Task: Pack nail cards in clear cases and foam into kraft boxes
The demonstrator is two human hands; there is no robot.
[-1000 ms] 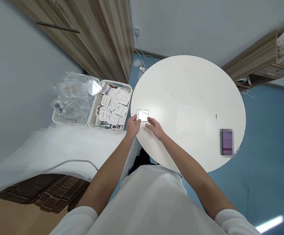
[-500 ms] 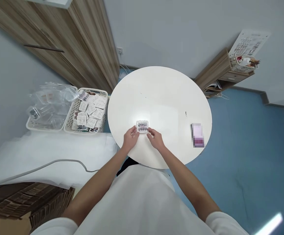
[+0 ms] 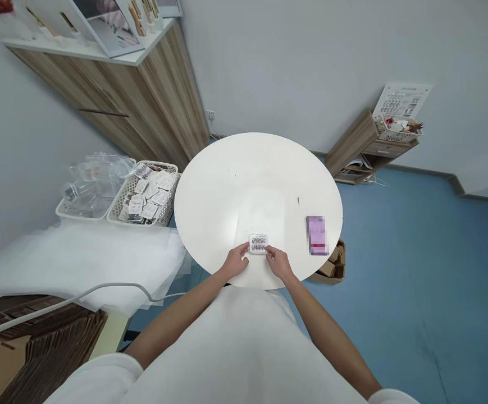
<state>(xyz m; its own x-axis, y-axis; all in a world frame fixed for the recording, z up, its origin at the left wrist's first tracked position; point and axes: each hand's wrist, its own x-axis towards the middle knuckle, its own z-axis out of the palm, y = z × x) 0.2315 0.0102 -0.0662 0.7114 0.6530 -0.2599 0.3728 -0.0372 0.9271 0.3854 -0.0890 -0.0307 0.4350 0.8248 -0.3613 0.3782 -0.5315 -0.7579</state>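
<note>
A small clear plastic case (image 3: 258, 243) with rows of dark little pieces inside lies on the round white table (image 3: 244, 185), close to its near edge. My left hand (image 3: 237, 262) grips the case's left end with curled fingers. My right hand (image 3: 279, 263) pinches its right end. Both hands rest on the tabletop just in front of my body.
A blurred purple flat object (image 3: 317, 234) lies on the table's right side. Left of the table stand a white basket of printed cards (image 3: 146, 201) and a basket of clear plastic cases (image 3: 87, 191). A wooden cabinet (image 3: 138, 95) is behind, a cardboard box (image 3: 332, 268) under the table.
The case and both hands have come from the table's left edge by the baskets to the near edge in front of me. The view has pulled back and turned right.
</note>
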